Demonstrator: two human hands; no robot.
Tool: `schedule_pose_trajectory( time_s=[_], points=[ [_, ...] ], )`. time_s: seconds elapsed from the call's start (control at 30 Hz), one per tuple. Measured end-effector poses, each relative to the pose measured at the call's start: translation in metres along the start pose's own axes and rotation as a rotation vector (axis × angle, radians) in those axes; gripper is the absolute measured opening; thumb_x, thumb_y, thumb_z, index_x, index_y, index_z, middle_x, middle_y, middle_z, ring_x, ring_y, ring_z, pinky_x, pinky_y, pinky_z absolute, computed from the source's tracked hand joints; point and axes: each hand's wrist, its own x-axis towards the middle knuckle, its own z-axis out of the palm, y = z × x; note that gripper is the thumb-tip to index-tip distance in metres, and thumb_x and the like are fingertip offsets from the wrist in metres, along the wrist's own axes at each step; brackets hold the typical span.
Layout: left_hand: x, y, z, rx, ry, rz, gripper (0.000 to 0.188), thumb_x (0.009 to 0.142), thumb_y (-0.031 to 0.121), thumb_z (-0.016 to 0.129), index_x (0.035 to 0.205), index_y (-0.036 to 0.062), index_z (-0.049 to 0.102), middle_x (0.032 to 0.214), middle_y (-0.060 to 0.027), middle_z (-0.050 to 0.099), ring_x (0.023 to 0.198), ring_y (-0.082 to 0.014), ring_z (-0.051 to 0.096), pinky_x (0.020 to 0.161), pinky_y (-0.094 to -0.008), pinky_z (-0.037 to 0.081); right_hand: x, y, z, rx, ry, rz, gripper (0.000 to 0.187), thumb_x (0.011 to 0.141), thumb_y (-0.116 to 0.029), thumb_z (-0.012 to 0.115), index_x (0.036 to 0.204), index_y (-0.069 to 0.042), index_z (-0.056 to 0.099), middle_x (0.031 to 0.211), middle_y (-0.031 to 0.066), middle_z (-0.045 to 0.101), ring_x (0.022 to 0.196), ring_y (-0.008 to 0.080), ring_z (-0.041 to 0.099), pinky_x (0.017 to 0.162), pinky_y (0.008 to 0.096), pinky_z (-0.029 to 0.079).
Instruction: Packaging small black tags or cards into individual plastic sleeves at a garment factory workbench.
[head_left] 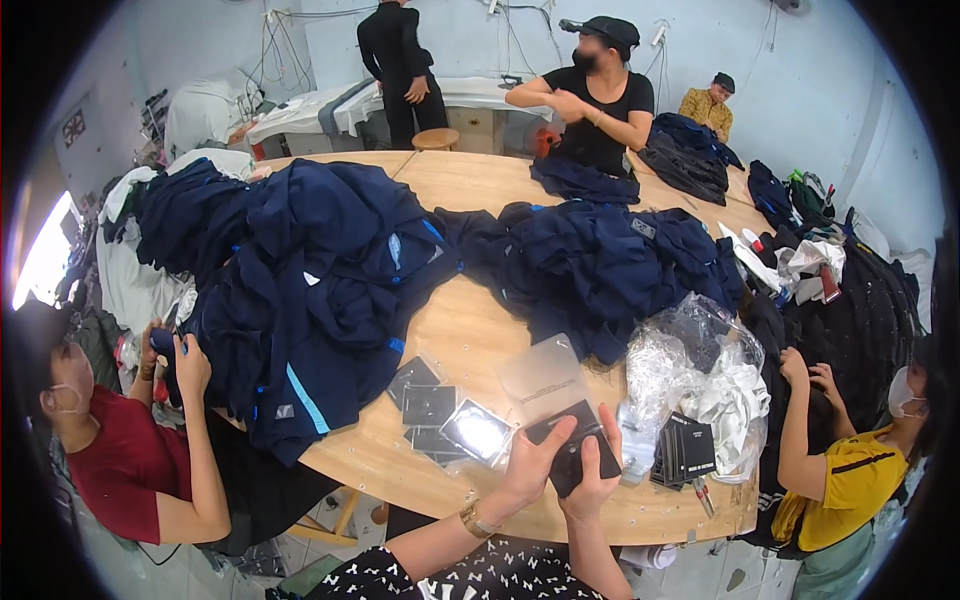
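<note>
Both hands are together over the near edge of the tabletop [455,335]. The left hand [530,465] and right hand [596,485] are clamped on a small black card packet [568,472], thumbs on top. A frosted plastic sleeve [540,370] sticks up past its far end; can't tell if the packet is tucked inside it or just butted against it.

Biggest worry imo: that sleeve looks thin and floppy, so a corner of the packet could snag its mouth and crease or split it if pushed in crooked. Squeeze too hard with the thumbs and the packet could bend, too loose and it might slide off over the near edge.

Left of the hands, the clear-sleeved dark cards [430,406] lie loosely overlapped, and the shiny clear sleeve [478,432] is right by the left wrist, so a stray elbow could fan them out. Toward the near right corner, the black card stack [686,450] leans unevenly against a crumpled clear bag [655,350]. Tug that bag and the stack could topple onto the thread snips [706,497].
</note>
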Motion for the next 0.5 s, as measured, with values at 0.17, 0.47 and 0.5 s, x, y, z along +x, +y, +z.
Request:
schedule_pose_trajectory(
  time_s=[0.17, 0.47, 0.5],
  points=[
    [-0.014, -0.013, -0.001, 0.158, -0.061, 0.019, 0.019, 0.084, 0.009, 0.057, 0.101, 0.0017, 0.055, 0.093, -0.0030, 0.059, 0.084, -0.0107, 0.057, 0.072, -0.0221, 0.048, 0.003, 0.003, 0.002, 0.058, 0.022, -0.006, 0.041, 0.086, -0.016, 0.050, 0.120, 0.003, 0.038, 0.099, 0.0140, 0.055, 0.087, 0.0177, 0.054, 0.076, 0.0270, 0.044],
    [-0.001, 0.002, -0.004, -0.049, 0.003, -0.073, 0.020, 0.082, 0.011, 0.060, 0.099, 0.0002, 0.058, 0.093, -0.0032, 0.060, 0.080, -0.0078, 0.056, 0.069, -0.0218, 0.046, 0.008, 0.013, -0.013, -0.008, 0.021, 0.027, 0.025, 0.089, -0.022, 0.048, 0.105, -0.003, 0.048, 0.091, 0.0069, 0.055, 0.078, 0.0116, 0.053, 0.068, 0.0237, 0.044],
    [-0.004, -0.008, -0.005, 0.052, -0.017, -0.018, 0.020, 0.082, 0.009, 0.058, 0.100, 0.0008, 0.056, 0.094, -0.0032, 0.060, 0.080, -0.0092, 0.056, 0.071, -0.0228, 0.047, 0.006, 0.016, -0.011, 0.011, 0.081, -0.017, 0.024, 0.089, -0.023, 0.048, 0.102, -0.003, 0.049, 0.088, 0.0057, 0.055, 0.076, 0.0109, 0.052, 0.066, 0.0234, 0.043]
  ],
)
